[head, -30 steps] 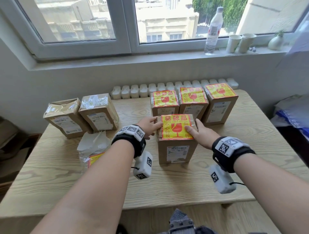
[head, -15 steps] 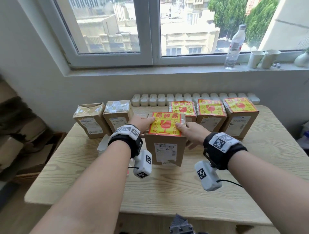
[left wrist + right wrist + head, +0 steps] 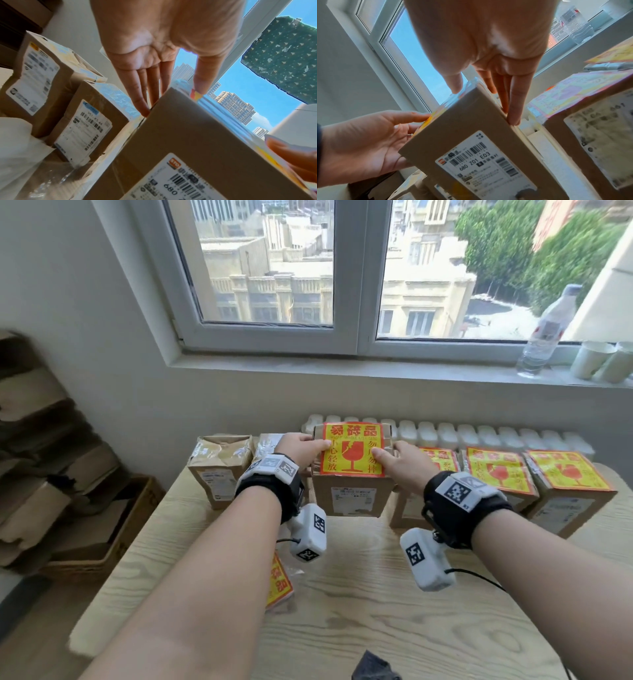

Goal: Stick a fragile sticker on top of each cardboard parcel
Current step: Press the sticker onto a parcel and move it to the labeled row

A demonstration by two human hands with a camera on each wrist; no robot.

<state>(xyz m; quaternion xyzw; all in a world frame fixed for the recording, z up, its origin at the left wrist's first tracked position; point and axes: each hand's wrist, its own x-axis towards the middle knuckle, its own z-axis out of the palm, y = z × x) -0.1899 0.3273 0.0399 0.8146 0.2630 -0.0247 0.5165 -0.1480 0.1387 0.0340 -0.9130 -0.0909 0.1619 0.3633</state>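
Observation:
I hold a brown cardboard parcel (image 3: 352, 498) up off the wooden table (image 3: 376, 628), between both hands. A yellow and red fragile sticker (image 3: 352, 450) covers its top. My left hand (image 3: 308, 446) grips its left side, thumb on the sticker and fingers (image 3: 142, 97) flat against the side wall. My right hand (image 3: 394, 460) grips the right side the same way, with its fingers (image 3: 513, 105) down the edge. Three stickered parcels (image 3: 500, 474) stand at the right. Two parcels with bare taped tops (image 3: 219, 470) stand at the left.
A clear bag of spare stickers (image 3: 279, 583) lies on the table under my left forearm. A white radiator (image 3: 479, 436) runs behind the table. A water bottle (image 3: 544, 337) and paper cups (image 3: 592, 361) stand on the sill. Open cardboard boxes (image 3: 85, 525) are stacked on the floor at left.
The stickered parcel has gone from resting on the table to being lifted and carried toward the back row. Both hands moved with it, and my view swung left.

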